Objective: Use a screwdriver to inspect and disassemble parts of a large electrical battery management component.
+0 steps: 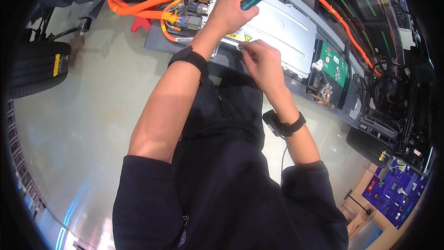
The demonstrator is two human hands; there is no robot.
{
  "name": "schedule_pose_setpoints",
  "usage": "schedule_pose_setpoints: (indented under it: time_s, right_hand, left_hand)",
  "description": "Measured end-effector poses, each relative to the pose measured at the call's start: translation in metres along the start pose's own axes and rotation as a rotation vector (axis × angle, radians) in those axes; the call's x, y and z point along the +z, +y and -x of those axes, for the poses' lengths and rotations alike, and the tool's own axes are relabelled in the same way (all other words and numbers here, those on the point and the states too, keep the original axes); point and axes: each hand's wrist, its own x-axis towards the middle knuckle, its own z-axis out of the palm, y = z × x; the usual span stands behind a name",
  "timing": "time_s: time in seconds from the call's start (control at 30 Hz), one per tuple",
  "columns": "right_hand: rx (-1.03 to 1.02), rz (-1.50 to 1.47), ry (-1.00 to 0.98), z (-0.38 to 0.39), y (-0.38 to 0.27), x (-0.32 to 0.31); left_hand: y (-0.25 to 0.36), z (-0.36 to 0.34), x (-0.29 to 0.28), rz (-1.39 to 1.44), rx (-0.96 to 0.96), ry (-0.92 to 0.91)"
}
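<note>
My left hand (230, 13) is closed around the green handle of a screwdriver (252, 1), whose bare metal shaft points to the far right. That hand is over the left part of a flat silver metal housing (282, 28), beside its cable connectors. Against the near edge of the housing, my right hand (264, 60) pinches a small metal piece (240, 46) between thumb and forefinger. Its exact kind is too small to tell. A yellow warning label (247, 38) shows on the housing between the two hands.
Thick orange cables (150, 3) loop at the left into grey connectors (192, 21). Another orange cable (323, 4) runs along the far right. A green card (332, 62) stands right of the housing. A tyre (39, 67) is at the left, and a purple tool board (397, 192) at the lower right.
</note>
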Motion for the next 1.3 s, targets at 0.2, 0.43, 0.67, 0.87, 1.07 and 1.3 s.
schedule_pose_setpoints:
  time_s: [0.2,0.43,0.67,0.87,1.07,1.3]
  right_hand:
    - [0.013,0.034,0.018,-0.0012,0.0009,-0.0001]
    - [0.077,-0.036,0.028,-0.0037,-0.0031,0.0025]
    - [0.07,-0.012,0.006,-0.0047,-0.0012,0.0018]
    - [0.074,-0.035,-0.001,-0.0024,0.0005,0.0024]
    - [0.099,0.004,0.009,-0.0043,-0.0016,0.0047]
    - [0.111,0.066,0.016,-0.0028,-0.0027,0.0061]
  left_hand:
    - [-0.001,-0.0001,0.0015,0.009,0.014,0.02]
    - [-0.0017,0.0001,0.002,-0.01,0.01,0.022]
    - [-0.0051,0.001,0.0013,-0.076,0.084,0.021]
    - [-0.0059,-0.0001,0.0016,-0.081,0.081,0.011]
    - [-0.004,-0.0003,0.0033,0.032,0.02,0.027]
    - [-0.0025,0.0002,0.0013,-0.025,0.016,-0.003]
